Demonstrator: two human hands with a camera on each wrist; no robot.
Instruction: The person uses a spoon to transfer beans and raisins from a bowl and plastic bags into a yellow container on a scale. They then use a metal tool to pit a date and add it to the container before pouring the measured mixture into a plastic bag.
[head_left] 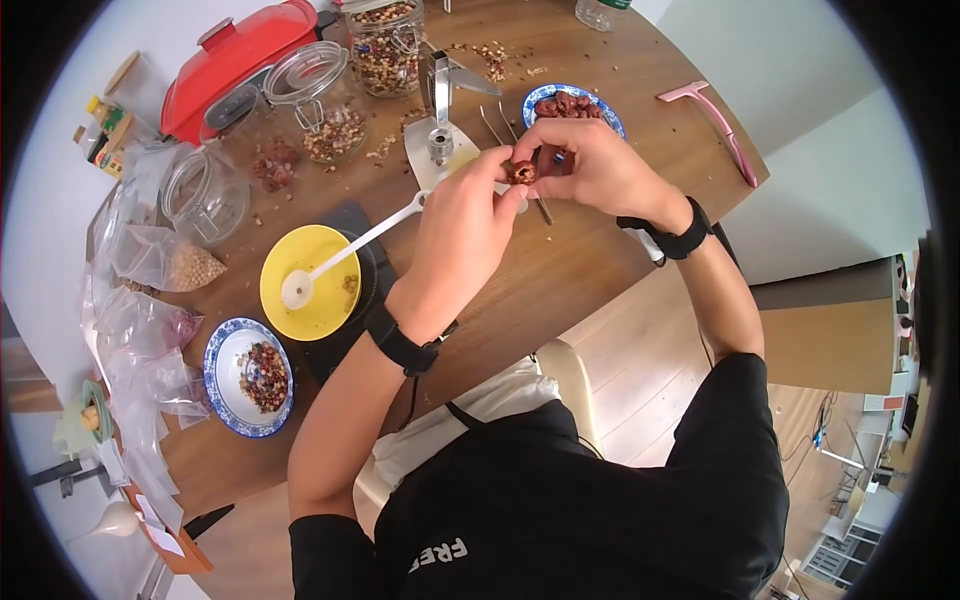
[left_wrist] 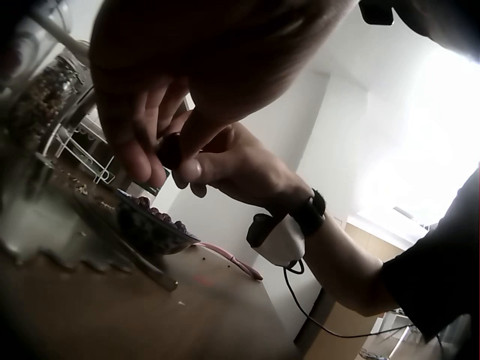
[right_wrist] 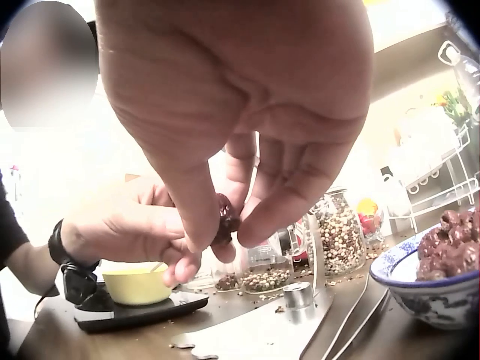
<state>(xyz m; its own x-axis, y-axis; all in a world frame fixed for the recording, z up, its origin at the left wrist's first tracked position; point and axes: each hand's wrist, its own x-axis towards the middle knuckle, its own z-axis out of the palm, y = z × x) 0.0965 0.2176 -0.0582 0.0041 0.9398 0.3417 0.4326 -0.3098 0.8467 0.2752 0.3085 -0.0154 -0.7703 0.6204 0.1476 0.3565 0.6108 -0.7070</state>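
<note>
A dark red dried fruit [head_left: 522, 172], with a pale hollow showing at its end, is held up over the table between both hands. My left hand [head_left: 463, 235] pinches it from one side; my right hand [head_left: 597, 172] pinches it from the other. In the right wrist view the wrinkled fruit [right_wrist: 226, 219] sits between thumb and fingertips. Just beyond the right hand is a blue-and-white bowl [right_wrist: 397, 279] of similar red fruits [right_wrist: 452, 247]. Under the hands lie metal tweezers [head_left: 543, 208] and a metal tool [head_left: 440, 143] on a white sheet.
At the left stand a yellow bowl [head_left: 310, 250] with a white spoon [head_left: 365, 243], a patterned bowl [head_left: 226, 405] of mixed beans and several plastic bags [head_left: 150, 325]. Glass jars [head_left: 385, 50] and a red pot [head_left: 235, 65] are at the back. A pink peeler-shaped tool [head_left: 725, 130] lies right.
</note>
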